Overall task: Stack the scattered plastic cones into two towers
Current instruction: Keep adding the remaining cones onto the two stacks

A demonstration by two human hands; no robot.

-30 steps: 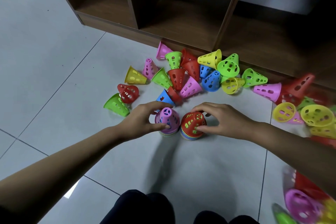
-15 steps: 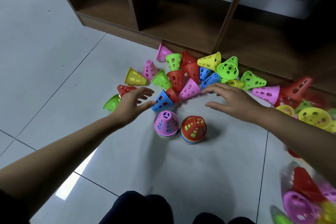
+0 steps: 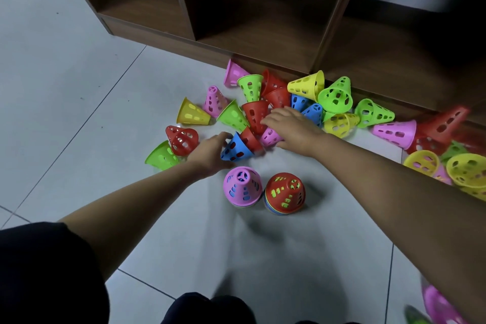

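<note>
Head view, nearest us at lower centre: our two started towers stand side by side on the grey tiled floor [image 3: 79, 87], the pink-topped stack of perforated plastic cones [image 3: 242, 187] and the red-topped stack [image 3: 284, 193]. Just beyond, our left hand [image 3: 210, 152] curls half-open around a fallen blue cone [image 3: 235, 148], not yet gripping, while our right hand [image 3: 292, 127] lies spread on a toppled pink cone [image 3: 269, 136]. We judge this the fetching step: next, close, lift, turn upright; loose cones crowd the brown wooden shelf [image 3: 236, 21].
</note>
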